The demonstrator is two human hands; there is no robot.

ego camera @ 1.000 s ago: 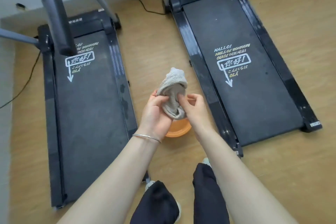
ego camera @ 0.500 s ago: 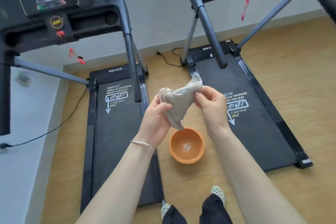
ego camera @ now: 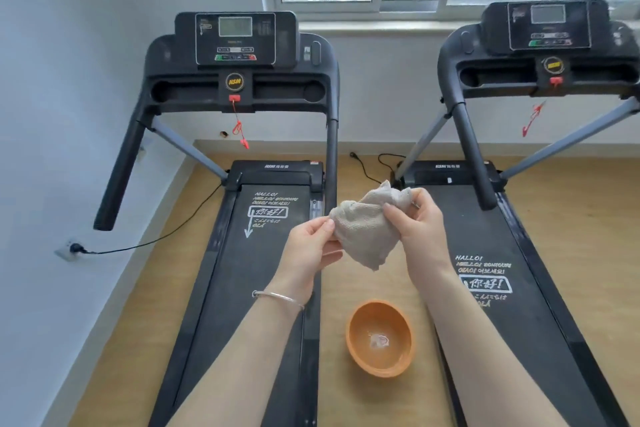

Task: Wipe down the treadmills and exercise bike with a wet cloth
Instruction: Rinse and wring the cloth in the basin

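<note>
A crumpled beige cloth [ego camera: 367, 229] hangs in mid-air between two black treadmills. My left hand [ego camera: 311, 250] pinches its left edge and my right hand [ego camera: 419, 222] grips its upper right corner. The left treadmill [ego camera: 242, 270] stands ahead of me on the left, its console [ego camera: 235, 42] facing me. The right treadmill [ego camera: 519, 253] runs off the right edge of the view. No exercise bike is in view.
An orange basin [ego camera: 381, 340] holding a little water sits on the wooden floor between the treadmill decks, below my hands. A black power cord [ego camera: 145, 243] runs from the left treadmill to a wall socket. Windows line the far wall.
My view has tilted up from the floor to the consoles and windows. The cloth has been pulled from a tight wad into a looser spread between both hands.
</note>
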